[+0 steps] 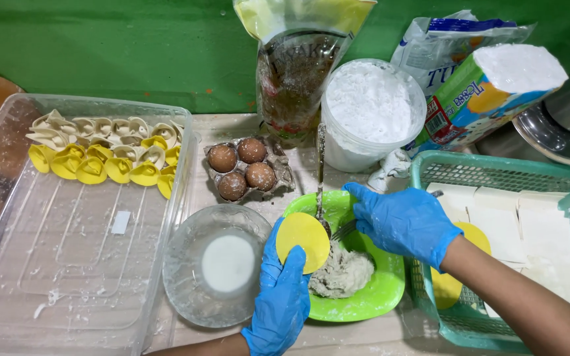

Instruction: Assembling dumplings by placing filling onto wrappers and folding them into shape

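My left hand (280,296), in a blue glove, holds a round yellow dumpling wrapper (303,240) flat on its fingers, above the near edge of a green bowl (380,293). Grey-green filling (343,271) lies in that bowl. My right hand (404,221), also gloved in blue, grips a metal fork (343,231) whose tines reach down toward the filling beside the wrapper. Folded white and yellow dumplings (103,150) sit in rows at the far end of a clear plastic tray (67,264).
A glass dish of white liquid (222,264) stands left of the bowl. Behind it sit brown eggs in a carton (242,168), a tub of white flour (371,109) and several bags. A teal basket (496,175) with white and yellow wrappers is at right.
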